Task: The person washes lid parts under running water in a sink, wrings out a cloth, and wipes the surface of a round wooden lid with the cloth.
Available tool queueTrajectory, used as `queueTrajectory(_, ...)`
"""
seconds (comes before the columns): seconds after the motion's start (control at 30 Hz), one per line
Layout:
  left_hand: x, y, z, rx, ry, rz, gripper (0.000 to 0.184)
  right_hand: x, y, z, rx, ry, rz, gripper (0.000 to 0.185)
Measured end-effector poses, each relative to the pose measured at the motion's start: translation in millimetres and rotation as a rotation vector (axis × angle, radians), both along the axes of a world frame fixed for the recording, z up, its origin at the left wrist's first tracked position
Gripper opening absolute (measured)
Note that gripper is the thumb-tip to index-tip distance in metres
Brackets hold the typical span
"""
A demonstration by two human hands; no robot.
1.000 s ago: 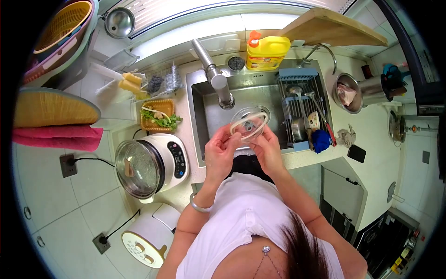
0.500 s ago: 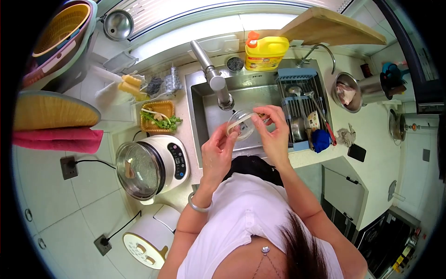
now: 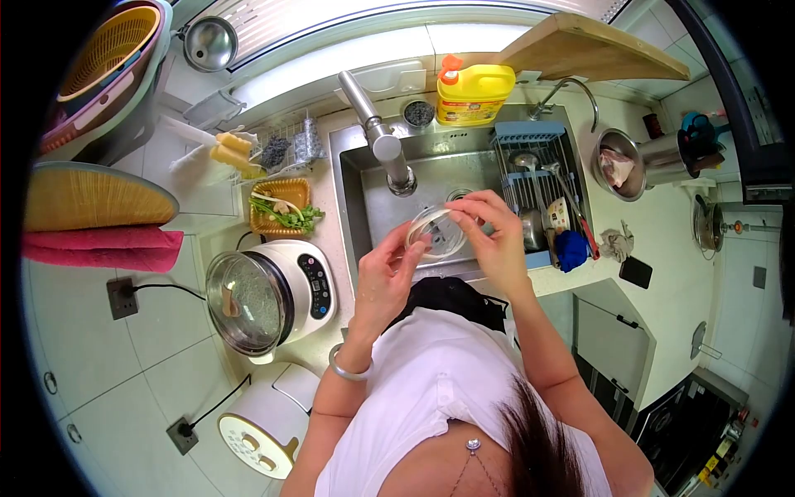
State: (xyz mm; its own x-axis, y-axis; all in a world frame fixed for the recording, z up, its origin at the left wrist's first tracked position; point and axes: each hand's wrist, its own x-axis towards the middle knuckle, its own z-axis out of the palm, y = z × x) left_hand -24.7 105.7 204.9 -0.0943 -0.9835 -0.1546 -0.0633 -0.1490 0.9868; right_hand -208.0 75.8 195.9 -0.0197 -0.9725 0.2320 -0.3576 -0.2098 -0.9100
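Observation:
Over the front of the steel sink [image 3: 349,207] I hold a small round clear piece [image 3: 443,238], like a transparent lid or shallow bowl. A whitish band runs along its upper left edge. My left hand [image 3: 386,267] is closed on its left side, thumb and fingers at the rim. From the right, my right hand [image 3: 495,243] pinches the opposite rim between thumb and fingers. Behind the piece, the sink drain [image 3: 458,195] partly shows. The chrome faucet [image 3: 387,149] stands just beyond my hands.
Right in the sink, a blue dish rack [image 3: 528,132] holds ladles and a small pot. A yellow jug [image 3: 472,95] stands behind. To the left are a basket of greens [image 3: 286,207] and a glass-lidded cooker [image 3: 310,286]. Far right sits a metal bowl with meat [image 3: 617,166].
My right hand has shifted slightly right and down, and its fingers have changed position on the rim. The clear piece has tilted and shows more of its round face.

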Motion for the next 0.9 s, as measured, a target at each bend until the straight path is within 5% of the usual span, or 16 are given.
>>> queueTrajectory(0.13,14.0,-0.6,0.7,0.037,-0.032,-0.097,0.031,-14.1,-4.4,-3.2,0.337,-0.329,0.164,0.017)
queueTrajectory(0.3,18.8,1.7,-1.7,0.056,0.006,-0.174,0.033,-11.5,-1.0,-0.4,0.257,-0.195,0.096,0.016)
queueTrajectory(0.57,8.3,6.8,-3.5,0.159,0.173,0.072,0.034,7.1,16.2,-16.8,0.184,-0.283,-0.084,0.014)
queueTrajectory(0.9,-5.1,18.3,-6.7,0.123,0.236,0.261,0.034,16.6,31.4,-30.6,0.541,-0.777,-0.084,0.016)
